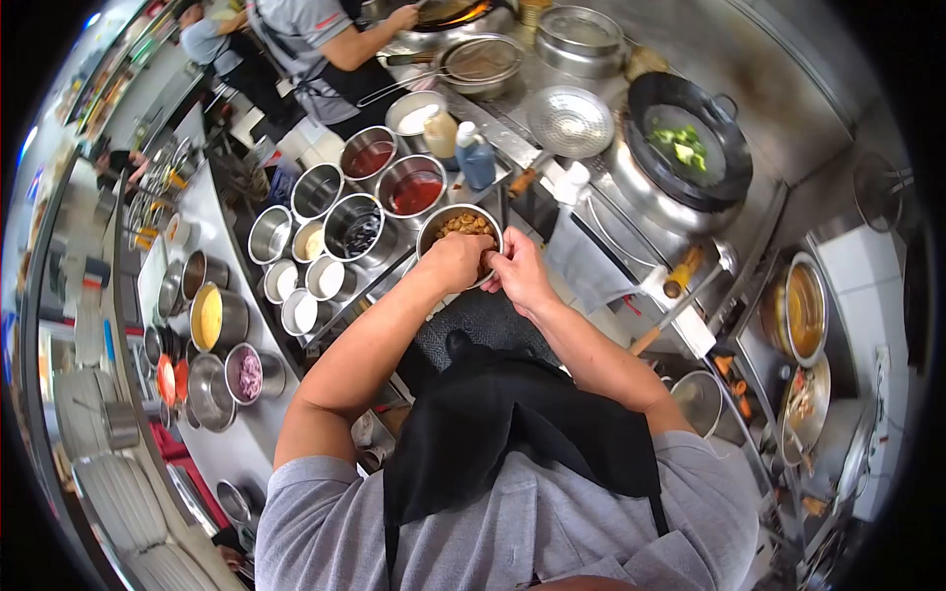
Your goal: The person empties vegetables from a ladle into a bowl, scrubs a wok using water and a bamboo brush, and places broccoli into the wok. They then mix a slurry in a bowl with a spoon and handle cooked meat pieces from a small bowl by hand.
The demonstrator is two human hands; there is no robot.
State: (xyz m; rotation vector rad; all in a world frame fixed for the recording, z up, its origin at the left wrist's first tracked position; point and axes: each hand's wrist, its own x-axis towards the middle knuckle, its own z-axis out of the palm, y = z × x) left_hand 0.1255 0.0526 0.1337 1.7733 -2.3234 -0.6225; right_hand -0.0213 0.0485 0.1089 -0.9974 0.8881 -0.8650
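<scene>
A round metal bowl [427,234] with brown food pieces [466,225] in it is in front of my body, beside the seasoning pots. My left hand [458,258] reaches over its near rim, fingers bent down into the bowl; the fingertips are hidden, and what they hold cannot be made out. My right hand [517,268] grips the bowl's right rim, thumb and fingers closed on it. A pot of red sauce [412,192] stands just behind the bowl.
A black wok [734,163] with green vegetables [680,146] sits at the upper right. A perforated ladle [570,120], squeeze bottles [475,158] and several metal pots surround the work area. Co-workers [315,49] stand at the upper left, one reaching toward a flaming wok.
</scene>
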